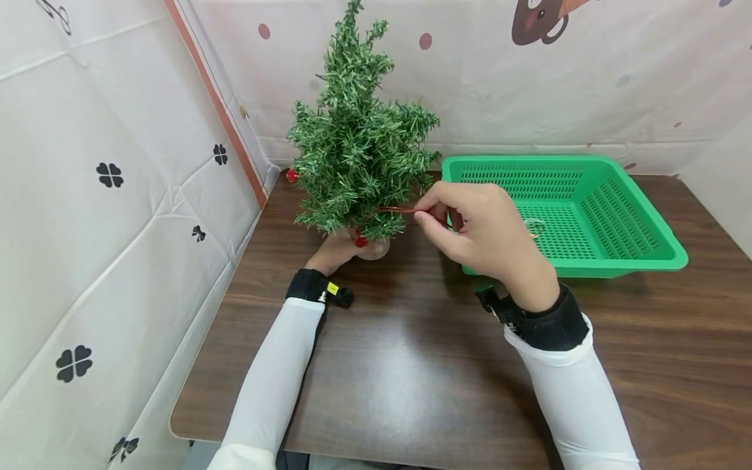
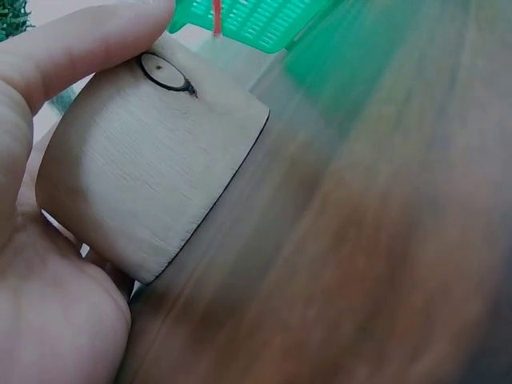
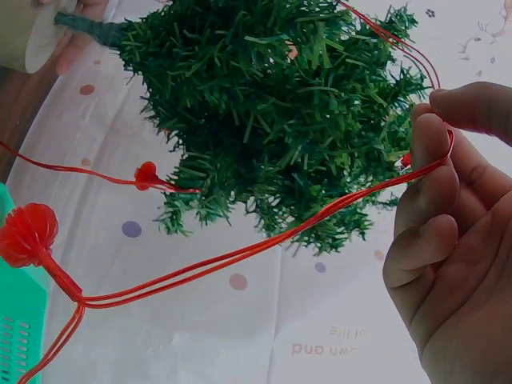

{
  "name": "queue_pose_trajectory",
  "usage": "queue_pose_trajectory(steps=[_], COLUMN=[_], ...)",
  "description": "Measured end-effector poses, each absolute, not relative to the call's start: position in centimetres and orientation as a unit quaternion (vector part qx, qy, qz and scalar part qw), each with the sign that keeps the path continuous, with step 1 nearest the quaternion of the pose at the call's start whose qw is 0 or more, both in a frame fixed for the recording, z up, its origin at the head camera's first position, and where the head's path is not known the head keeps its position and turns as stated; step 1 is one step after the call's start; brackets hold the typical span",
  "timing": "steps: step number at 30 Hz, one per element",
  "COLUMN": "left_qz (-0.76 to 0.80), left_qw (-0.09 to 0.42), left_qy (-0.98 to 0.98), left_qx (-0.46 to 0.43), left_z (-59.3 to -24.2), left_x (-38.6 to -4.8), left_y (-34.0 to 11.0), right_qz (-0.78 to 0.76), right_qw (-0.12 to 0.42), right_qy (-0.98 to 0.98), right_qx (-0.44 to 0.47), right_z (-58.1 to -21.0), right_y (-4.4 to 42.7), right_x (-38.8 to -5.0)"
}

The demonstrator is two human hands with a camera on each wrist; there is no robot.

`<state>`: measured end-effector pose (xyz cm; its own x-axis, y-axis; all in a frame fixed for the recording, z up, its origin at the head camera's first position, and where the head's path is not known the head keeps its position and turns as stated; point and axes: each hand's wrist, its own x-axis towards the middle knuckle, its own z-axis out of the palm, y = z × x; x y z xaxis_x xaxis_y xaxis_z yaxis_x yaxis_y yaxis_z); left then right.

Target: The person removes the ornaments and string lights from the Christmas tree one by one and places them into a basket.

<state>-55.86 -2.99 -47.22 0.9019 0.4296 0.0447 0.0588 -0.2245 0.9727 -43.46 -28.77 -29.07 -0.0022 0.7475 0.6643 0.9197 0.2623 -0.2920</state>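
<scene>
A small green artificial Christmas tree (image 1: 361,143) stands near the back of the table, upright on a pale, wood-look round base (image 2: 152,160). My left hand (image 1: 336,251) grips that base from the left, its thumb over the top edge in the left wrist view. On the right of the tree, my right hand (image 1: 490,228) pinches a thin red wire string (image 3: 240,252) between thumb and fingers. Red flower-shaped ends (image 3: 30,234) sit along the string. One red piece (image 1: 361,241) hangs by the base and another (image 1: 292,175) shows at the tree's left side.
A green plastic basket (image 1: 617,264) with slotted walls stands right of the tree, behind my right hand. Some thin, pale wire (image 1: 533,225) lies inside it. White printed sheets cover the wall (image 1: 587,98) behind and on the left. The brown table (image 1: 364,365) extends toward me.
</scene>
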Motion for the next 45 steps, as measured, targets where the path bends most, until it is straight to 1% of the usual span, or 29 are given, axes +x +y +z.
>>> queue_pose_trajectory(steps=[4,10,15,19,23,26,28,31,36,41,45], left_qz=[0.125,0.112,0.140,0.156,0.134,0.102,0.088,0.094,0.146,0.150,0.142], left_qw=[0.608,0.633,0.637,0.650,0.640,0.623,0.628,0.645,0.661,0.679,0.682], left_qy=[0.206,0.248,0.211,0.168,0.201,0.239,0.238,0.201,0.127,0.107,0.099], left_qx=[0.757,0.725,0.728,0.725,0.729,0.737,0.735,0.732,0.725,0.711,0.711], left_z=[-47.1,-47.0,-47.1,-47.2,-47.1,-47.2,-47.4,-47.5,-47.4,-46.6,-46.6], left_x=[-56.2,-56.8,-57.1,-57.1,-57.1,-57.2,-57.1,-56.7,-56.1,-56.2,-56.2], left_y=[-3.1,-3.2,-3.2,-3.1,-3.2,-3.2,-3.1,-3.0,-3.0,-3.4,-3.3], right_qz=[-0.124,-0.137,-0.141,-0.139,-0.136,-0.136,-0.137,-0.138,-0.138,-0.134,-0.137], right_qw=[0.394,0.418,0.428,0.437,0.442,0.446,0.451,0.463,0.487,0.507,0.520], right_qy=[-0.689,-0.674,-0.676,-0.677,-0.675,-0.673,-0.672,-0.669,-0.663,-0.656,-0.649], right_qx=[-0.596,-0.594,-0.583,-0.575,-0.575,-0.574,-0.571,-0.564,-0.551,-0.542,-0.538], right_z=[-28.8,-28.5,-28.2,-28.2,-28.1,-28.1,-28.1,-28.2,-28.3,-28.4,-28.4], right_y=[-29.0,-29.3,-29.6,-29.7,-29.8,-29.9,-29.9,-29.8,-29.7,-29.6,-29.6], right_x=[-43.3,-43.2,-42.9,-42.8,-42.7,-42.7,-42.7,-42.7,-42.8,-42.8,-42.7])
